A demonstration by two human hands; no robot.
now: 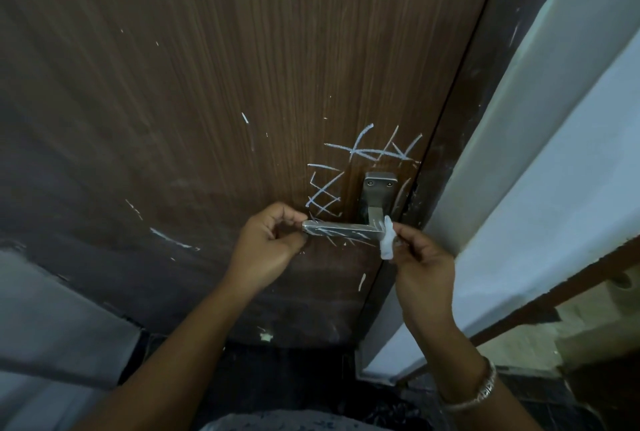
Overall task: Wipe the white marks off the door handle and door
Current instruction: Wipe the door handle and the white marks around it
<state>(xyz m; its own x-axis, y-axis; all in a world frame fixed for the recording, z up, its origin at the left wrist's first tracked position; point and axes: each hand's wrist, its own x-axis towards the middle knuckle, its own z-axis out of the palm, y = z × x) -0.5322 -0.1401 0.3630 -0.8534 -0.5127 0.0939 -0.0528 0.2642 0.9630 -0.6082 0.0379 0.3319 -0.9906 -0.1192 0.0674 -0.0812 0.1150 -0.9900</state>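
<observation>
Head view: left grip [266, 243] pinches the door handle [343, 230] tip; right grip [424, 275] pinches a white cloth [387, 241] at its bend.

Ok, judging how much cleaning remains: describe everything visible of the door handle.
The door handle is a squared brushed-metal lever on a two-screw plate, near the right edge of the door. It lies level, streaked with white marks. The left hand pinches its free end; the right hand holds a white cloth against its corner.
</observation>
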